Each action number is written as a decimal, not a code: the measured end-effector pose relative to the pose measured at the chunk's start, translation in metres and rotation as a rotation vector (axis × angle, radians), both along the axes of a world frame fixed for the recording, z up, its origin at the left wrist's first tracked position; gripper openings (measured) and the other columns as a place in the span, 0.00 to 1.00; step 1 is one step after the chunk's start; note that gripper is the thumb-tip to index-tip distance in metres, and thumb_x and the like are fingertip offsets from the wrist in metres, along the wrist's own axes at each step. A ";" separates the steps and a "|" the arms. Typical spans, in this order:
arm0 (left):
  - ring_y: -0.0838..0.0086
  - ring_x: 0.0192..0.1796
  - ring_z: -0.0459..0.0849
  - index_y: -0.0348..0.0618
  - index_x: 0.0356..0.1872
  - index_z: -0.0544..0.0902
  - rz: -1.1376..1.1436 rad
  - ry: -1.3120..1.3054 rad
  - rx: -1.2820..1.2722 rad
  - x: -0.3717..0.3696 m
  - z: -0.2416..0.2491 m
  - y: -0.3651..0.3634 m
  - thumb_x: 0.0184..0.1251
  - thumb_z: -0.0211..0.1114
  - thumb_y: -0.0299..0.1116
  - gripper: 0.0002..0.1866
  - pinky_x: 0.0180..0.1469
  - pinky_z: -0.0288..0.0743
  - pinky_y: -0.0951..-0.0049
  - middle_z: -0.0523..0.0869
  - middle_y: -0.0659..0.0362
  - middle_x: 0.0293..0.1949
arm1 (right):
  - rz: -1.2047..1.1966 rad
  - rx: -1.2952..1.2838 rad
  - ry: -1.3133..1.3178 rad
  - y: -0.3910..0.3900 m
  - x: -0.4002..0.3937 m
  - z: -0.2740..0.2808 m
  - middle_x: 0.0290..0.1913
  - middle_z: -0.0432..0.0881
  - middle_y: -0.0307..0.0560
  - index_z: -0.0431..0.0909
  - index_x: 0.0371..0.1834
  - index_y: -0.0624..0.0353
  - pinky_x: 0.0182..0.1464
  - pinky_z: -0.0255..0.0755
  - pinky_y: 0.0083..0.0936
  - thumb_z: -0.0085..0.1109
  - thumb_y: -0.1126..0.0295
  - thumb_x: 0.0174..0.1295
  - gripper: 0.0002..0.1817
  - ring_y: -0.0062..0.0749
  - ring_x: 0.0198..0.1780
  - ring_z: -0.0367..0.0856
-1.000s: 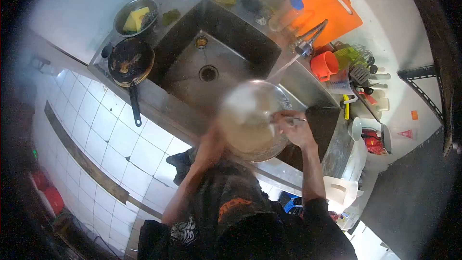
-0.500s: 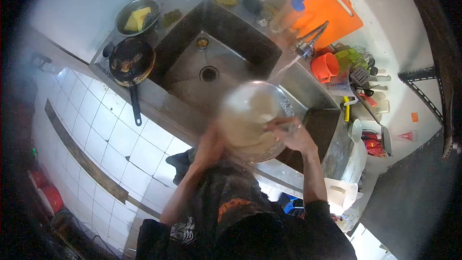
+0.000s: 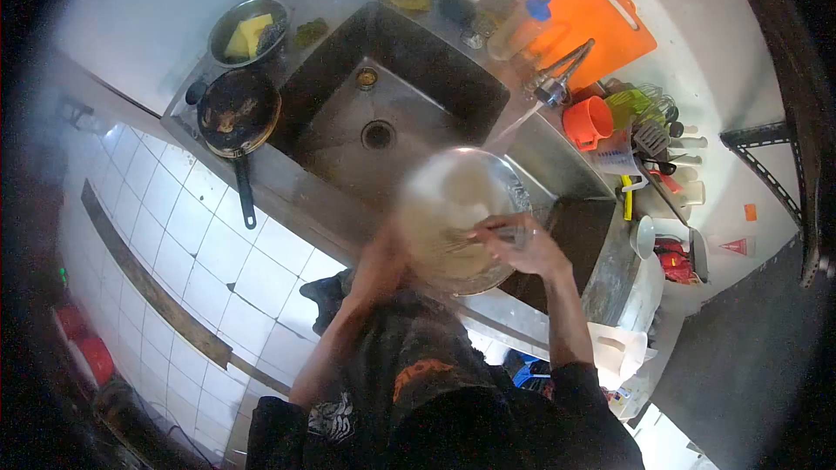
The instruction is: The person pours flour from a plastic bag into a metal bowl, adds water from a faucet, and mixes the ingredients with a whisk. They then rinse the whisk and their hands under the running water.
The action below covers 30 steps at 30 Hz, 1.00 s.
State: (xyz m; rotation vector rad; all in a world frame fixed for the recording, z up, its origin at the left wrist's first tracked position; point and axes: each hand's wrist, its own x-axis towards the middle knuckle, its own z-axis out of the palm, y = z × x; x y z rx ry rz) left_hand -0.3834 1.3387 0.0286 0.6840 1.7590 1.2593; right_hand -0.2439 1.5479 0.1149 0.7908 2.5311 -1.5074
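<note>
A metal mixing bowl [image 3: 522,200] with a pale beige mixture [image 3: 435,222] inside is held over the front edge of the counter, near the sink. Its left side is hazy. My left hand [image 3: 383,257] grips the bowl's lower left rim, with the fingers partly hidden. Over the bowl's right side, my right hand [image 3: 521,242] is closed round the handle of a whisk [image 3: 456,240], whose wires dip into the mixture.
Behind the bowl lies a steel sink [image 3: 305,117]. A frying pan [image 3: 238,113] and a bowl with yellow sponges [image 3: 250,35] stand left. The faucet [image 3: 554,90], an orange cutting board [image 3: 592,26], a red mug [image 3: 589,122] and utensils [image 3: 651,135] line the right.
My right hand has shifted slightly left and down with the whisk, whose wires now show more clearly in the mixture. The bowl and my left hand stay nearly in place.
</note>
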 end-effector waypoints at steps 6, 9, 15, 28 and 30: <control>0.53 0.70 0.60 0.32 0.68 0.55 0.007 -0.034 -0.041 -0.002 0.018 -0.001 0.68 0.54 0.35 0.32 0.70 0.53 0.64 0.63 0.40 0.67 | 0.028 0.173 0.191 -0.010 0.000 -0.017 0.35 0.85 0.40 0.83 0.41 0.61 0.41 0.74 0.20 0.58 0.70 0.60 0.10 0.20 0.35 0.79; 0.53 0.70 0.60 0.32 0.68 0.55 -0.001 -0.157 -0.107 -0.001 0.020 0.000 0.68 0.54 0.36 0.32 0.70 0.54 0.64 0.63 0.39 0.66 | 0.125 -0.044 -0.007 -0.001 0.005 0.010 0.37 0.86 0.44 0.83 0.41 0.61 0.43 0.75 0.22 0.59 0.71 0.58 0.10 0.25 0.37 0.81; 0.52 0.69 0.61 0.33 0.68 0.55 0.017 -0.042 -0.069 0.004 0.008 0.002 0.68 0.54 0.37 0.32 0.69 0.55 0.63 0.63 0.40 0.66 | 0.167 0.405 0.180 0.030 0.022 0.013 0.39 0.85 0.47 0.82 0.43 0.61 0.45 0.75 0.27 0.58 0.74 0.57 0.11 0.29 0.42 0.83; 0.56 0.67 0.65 0.36 0.66 0.60 0.145 -0.052 0.015 0.021 -0.021 0.002 0.67 0.50 0.29 0.26 0.68 0.57 0.64 0.69 0.44 0.63 | -0.224 0.017 0.131 -0.058 0.071 -0.023 0.34 0.83 0.47 0.81 0.41 0.67 0.32 0.73 0.17 0.56 0.73 0.61 0.10 0.20 0.29 0.78; 0.57 0.67 0.66 0.36 0.66 0.60 0.141 -0.026 0.035 0.021 -0.023 0.003 0.67 0.50 0.28 0.26 0.67 0.57 0.65 0.69 0.44 0.63 | -0.232 -0.029 0.169 -0.066 0.051 -0.032 0.34 0.83 0.47 0.81 0.42 0.67 0.33 0.73 0.17 0.55 0.73 0.62 0.10 0.20 0.30 0.78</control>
